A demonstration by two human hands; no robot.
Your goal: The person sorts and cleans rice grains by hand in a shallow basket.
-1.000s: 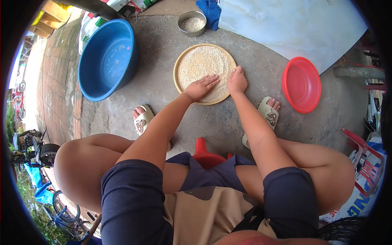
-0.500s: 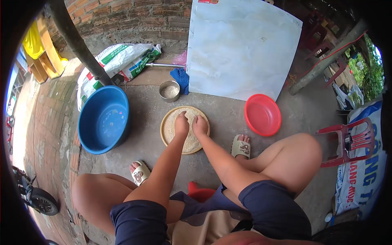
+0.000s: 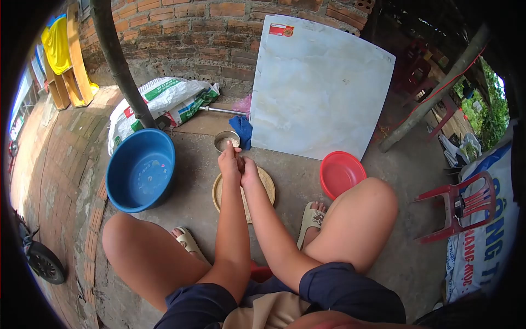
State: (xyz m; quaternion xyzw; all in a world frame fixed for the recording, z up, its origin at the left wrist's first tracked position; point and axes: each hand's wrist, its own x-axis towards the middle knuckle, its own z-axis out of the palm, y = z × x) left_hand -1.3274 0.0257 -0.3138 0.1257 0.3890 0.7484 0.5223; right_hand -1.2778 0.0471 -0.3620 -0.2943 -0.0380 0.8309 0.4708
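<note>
My left hand [image 3: 229, 163] and my right hand [image 3: 250, 171] are close together, fingers curled inward, over the far edge of a round woven tray [image 3: 272, 186]. My left thumb points up toward a metal pot [image 3: 222, 143] holding pale grains. What lies between my palms is hidden; I cannot make out whether grain is in them. Both forearms cover much of the tray, which stands on the ground between my sandalled feet.
A blue basin [image 3: 139, 175] stands at left, a red basin [image 3: 342, 172] at right. Behind are a blue cloth [image 3: 241, 130], a large pale board [image 3: 323, 93] and a white-green sack [image 3: 164, 98]. A post [image 3: 118, 66] rises behind the blue basin; a red chair [image 3: 457, 211] is far right.
Both my hands have come together and moved from inside the tray toward the metal pot. The view has shifted, so the basins and board sit lower in it.
</note>
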